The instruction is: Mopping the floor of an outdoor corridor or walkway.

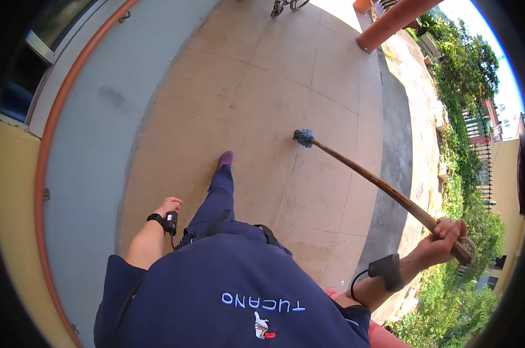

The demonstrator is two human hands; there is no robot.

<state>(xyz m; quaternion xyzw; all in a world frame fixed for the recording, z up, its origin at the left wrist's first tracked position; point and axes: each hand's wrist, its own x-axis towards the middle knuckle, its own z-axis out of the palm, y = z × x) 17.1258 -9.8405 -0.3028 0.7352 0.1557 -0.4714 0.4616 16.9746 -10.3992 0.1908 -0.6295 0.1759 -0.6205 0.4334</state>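
Note:
My right hand is wrapped round the upper end of a long wooden-handled mop, out to my right. A pale loop hangs at the handle's end, just beyond my fist. The handle slants away to the far left, down to a small blue-grey mop head over the tiles; whether it touches them I cannot tell. Low at my left side, my left hand hangs with fingers loosely curled and nothing visible in it. Both wrists carry black strapped devices.
Beige floor tiles stretch ahead, and one purple shoe is on them. An orange handrail follows the blue-grey wall at left. Far off stand a red post and part of a wheeled object. Shrubs line the right.

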